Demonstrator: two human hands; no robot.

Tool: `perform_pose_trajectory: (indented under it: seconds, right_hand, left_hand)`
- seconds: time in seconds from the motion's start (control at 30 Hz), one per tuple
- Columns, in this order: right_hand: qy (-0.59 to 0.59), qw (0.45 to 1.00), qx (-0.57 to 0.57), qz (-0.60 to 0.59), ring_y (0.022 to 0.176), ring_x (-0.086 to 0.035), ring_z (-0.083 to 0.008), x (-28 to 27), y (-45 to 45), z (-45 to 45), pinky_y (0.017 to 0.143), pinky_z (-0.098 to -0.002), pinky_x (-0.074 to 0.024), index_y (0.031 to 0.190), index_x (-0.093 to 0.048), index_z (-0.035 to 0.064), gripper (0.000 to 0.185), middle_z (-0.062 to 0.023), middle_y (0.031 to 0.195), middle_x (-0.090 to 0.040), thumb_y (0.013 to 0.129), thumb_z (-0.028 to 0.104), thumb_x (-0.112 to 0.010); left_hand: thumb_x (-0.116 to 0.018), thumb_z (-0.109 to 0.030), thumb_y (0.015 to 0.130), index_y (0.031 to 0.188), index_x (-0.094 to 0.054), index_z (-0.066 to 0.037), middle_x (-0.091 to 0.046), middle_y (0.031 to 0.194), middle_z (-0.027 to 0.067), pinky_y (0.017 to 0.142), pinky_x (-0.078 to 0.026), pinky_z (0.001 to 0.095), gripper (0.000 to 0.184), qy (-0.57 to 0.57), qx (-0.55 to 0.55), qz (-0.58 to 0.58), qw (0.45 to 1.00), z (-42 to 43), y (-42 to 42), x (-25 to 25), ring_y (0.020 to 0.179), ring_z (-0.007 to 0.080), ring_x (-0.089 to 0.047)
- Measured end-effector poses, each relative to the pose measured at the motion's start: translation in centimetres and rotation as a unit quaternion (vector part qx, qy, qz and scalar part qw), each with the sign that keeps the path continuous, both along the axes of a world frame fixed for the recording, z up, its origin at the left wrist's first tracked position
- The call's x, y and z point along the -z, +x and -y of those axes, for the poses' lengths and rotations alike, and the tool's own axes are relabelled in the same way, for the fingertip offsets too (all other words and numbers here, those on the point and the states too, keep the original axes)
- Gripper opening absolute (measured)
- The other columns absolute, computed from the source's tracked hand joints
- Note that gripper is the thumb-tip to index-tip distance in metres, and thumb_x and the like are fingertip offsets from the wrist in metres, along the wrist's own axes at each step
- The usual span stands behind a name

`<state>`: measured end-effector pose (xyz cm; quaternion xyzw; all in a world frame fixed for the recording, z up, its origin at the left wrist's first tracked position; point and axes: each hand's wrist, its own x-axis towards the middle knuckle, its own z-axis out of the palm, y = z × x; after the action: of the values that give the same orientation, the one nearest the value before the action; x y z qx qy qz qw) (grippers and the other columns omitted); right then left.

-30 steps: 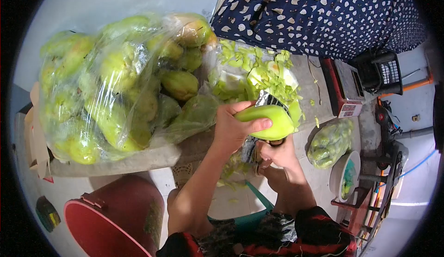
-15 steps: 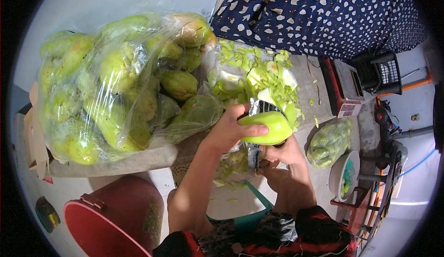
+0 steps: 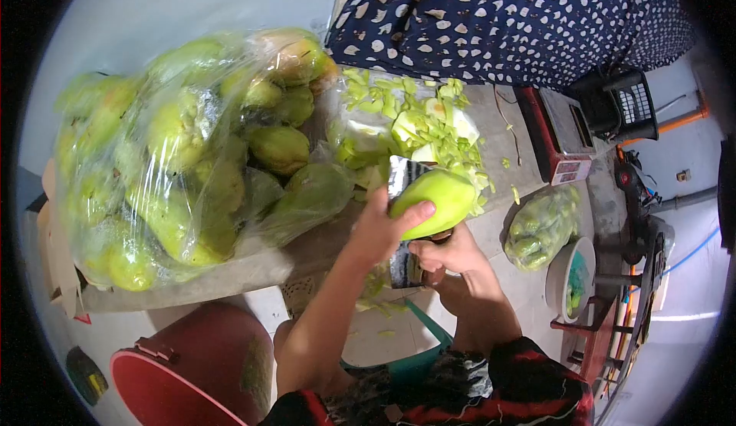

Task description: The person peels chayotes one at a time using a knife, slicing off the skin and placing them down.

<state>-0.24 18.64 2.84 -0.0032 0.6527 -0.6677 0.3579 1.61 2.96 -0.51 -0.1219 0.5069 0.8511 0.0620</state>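
Observation:
A smooth, peeled green papaya [image 3: 438, 200] is in my left hand [image 3: 379, 226], which grips its near left end with the thumb across the top. My right hand [image 3: 448, 251] is closed just below the papaya, touching or nearly touching its underside. A dark object shows between that hand and the fruit, mostly hidden. Behind the papaya runs a flat, shiny silver-and-black strip [image 3: 403, 263]; its kind is unclear. Pale green peelings [image 3: 391, 98] and whitish cut pieces are heaped on the bench [image 3: 498, 138] beyond my hands.
A large clear plastic bag of papayas [image 3: 180, 157] fills the bench's left side. A red bucket [image 3: 192, 361] stands below it. To the right are a red scale [image 3: 553, 134], a black basket [image 3: 632, 108], a bag of green produce [image 3: 543, 230] and a white basin [image 3: 562, 280]. Patterned dark-blue cloth [image 3: 498, 23] hangs behind.
The view has shifted slightly, moving the scene a little left. The papaya's far end is tilted somewhat higher in my left hand. My right hand stays closed beneath it.

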Motion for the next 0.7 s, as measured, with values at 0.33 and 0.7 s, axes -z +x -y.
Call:
perform_pose_trajectory:
  seconds: [0.33,0.7]
  right_hand:
    - [-0.064,0.995,-0.021,0.077,0.044,-0.041,-0.0119,1.0,-0.8,-0.7,0.04,-0.0268,-0.0341,0.118,-0.05,0.0009,0.046,-0.0117,0.072,-0.054,0.074,-0.013,-0.053]
    - [-0.168,0.969,0.125,0.133,0.04,-0.036,-0.007,3.3,-4.7,-4.0,0.037,-0.0243,-0.0286,0.088,-0.05,-0.0005,0.011,0.0018,0.054,-0.039,0.081,-0.006,-0.055]
  left_hand:
    - [-0.062,-0.024,0.092,0.132,-0.043,-0.001,-0.057,0.123,0.0123,0.094,-0.048,0.0385,0.05,0.276,-0.027,0.036,0.96,-0.8,-0.7,2.4,0.112,0.0221,-0.057]
    - [-0.028,-0.058,0.098,0.138,-0.043,-0.017,-0.053,0.135,0.0065,0.104,-0.033,0.0554,0.059,0.338,-0.142,-0.059,0.928,1.6,-2.0,1.4,0.125,0.0265,-0.049]
